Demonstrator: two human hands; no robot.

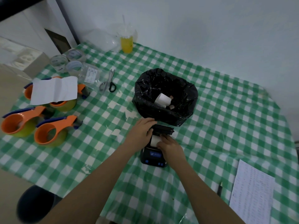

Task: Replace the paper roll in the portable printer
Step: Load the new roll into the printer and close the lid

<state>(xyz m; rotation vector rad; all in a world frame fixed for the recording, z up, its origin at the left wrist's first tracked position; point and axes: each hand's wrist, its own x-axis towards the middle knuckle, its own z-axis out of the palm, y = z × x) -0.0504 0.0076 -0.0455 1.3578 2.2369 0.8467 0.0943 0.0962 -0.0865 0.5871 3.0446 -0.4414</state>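
Note:
A small black portable printer (152,158) with a blue screen and blue buttons sits on the green checked tablecloth. Its lid (163,128) is flipped open toward the bin. A white paper roll (155,139) lies in the open bay. My left hand (142,129) rests on the left side of the lid and body. My right hand (169,147) lies over the printer with its fingertips on the paper at the bay's far edge. Just behind stands a bin lined with a black bag (166,97), holding a used white roll (162,99) and brown cores.
Several orange tape dispensers (48,131) and a folded white sheet (54,90) lie at the left. Scissors (108,83), clear tape rolls (71,62) and a yellow drink cup (127,42) sit at the back. A printed page (252,196) lies at the right front.

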